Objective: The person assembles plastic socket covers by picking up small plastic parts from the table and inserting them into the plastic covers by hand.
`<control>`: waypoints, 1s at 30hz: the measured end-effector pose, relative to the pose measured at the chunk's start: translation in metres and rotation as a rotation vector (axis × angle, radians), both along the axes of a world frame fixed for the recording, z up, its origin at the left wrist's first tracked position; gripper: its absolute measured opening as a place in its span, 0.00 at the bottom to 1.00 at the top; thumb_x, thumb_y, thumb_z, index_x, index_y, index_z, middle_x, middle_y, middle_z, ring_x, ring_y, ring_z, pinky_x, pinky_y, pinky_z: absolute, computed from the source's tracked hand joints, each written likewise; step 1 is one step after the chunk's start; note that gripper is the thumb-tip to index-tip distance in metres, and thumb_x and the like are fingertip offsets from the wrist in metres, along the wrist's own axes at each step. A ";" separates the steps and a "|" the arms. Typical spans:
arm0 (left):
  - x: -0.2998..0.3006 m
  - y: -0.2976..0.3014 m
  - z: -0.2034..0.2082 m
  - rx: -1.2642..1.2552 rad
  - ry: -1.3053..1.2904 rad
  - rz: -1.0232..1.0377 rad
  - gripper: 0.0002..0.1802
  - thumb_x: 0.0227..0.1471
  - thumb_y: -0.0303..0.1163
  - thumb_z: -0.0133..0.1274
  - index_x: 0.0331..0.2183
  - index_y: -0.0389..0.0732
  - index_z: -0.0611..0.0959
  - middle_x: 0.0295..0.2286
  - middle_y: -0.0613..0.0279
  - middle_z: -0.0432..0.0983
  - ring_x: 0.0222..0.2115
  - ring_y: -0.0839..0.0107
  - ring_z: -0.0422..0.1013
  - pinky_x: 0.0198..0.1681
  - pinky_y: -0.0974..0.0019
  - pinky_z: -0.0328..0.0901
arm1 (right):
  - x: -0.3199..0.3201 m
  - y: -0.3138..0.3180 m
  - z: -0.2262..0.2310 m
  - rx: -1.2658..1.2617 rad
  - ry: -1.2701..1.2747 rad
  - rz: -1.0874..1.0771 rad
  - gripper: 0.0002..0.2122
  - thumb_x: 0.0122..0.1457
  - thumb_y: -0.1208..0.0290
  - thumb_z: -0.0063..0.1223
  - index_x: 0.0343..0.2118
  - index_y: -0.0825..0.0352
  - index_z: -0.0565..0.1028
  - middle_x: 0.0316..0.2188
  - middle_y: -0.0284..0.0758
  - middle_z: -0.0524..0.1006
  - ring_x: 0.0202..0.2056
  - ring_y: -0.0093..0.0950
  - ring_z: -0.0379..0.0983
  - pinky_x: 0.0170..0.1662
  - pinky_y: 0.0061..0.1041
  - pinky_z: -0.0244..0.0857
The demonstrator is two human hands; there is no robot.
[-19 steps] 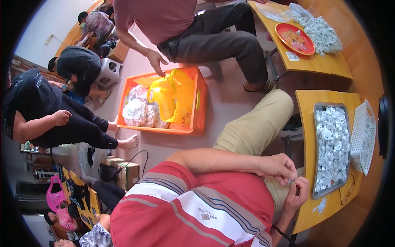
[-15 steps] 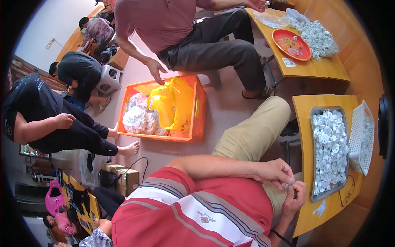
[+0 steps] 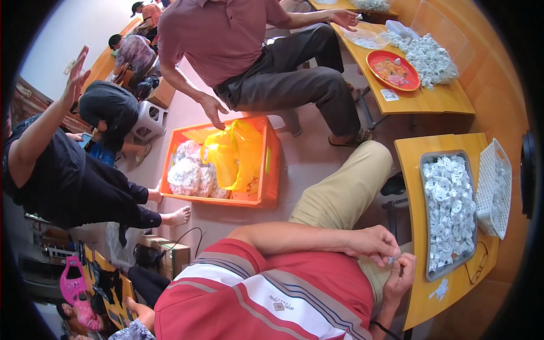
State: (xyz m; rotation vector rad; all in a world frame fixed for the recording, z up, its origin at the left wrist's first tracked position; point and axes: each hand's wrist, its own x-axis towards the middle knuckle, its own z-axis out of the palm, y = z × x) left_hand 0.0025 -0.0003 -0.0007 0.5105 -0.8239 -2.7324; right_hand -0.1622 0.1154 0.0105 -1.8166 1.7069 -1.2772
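Note:
My left hand and my right hand meet over my lap, fingertips pinched together. Between them is a small pale piece, mostly covered by the fingers; its kind is too small to make out. Close to my right hand, on a yellow wooden table, stands a grey metal tray heaped with small white plastic parts. Beside the tray a white perforated basket leans tilted, with more pale parts inside.
An orange crate on the floor holds bagged white parts and a yellow plastic bag. Across from me sits a person in dark trousers at another table with a red tray. Glasses lie near my table's edge.
The person at the left has raised an arm with the palm spread. My view has shifted slightly; my hands keep pinching the small piece.

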 end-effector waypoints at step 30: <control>0.003 -0.002 0.000 -0.024 0.024 -0.035 0.11 0.58 0.34 0.59 0.37 0.36 0.82 0.28 0.66 0.77 0.29 0.80 0.74 0.34 0.75 0.75 | -0.001 0.001 -0.003 0.024 -0.306 0.024 0.06 0.60 0.76 0.57 0.30 0.70 0.71 0.32 0.34 0.69 0.34 0.24 0.65 0.39 0.20 0.60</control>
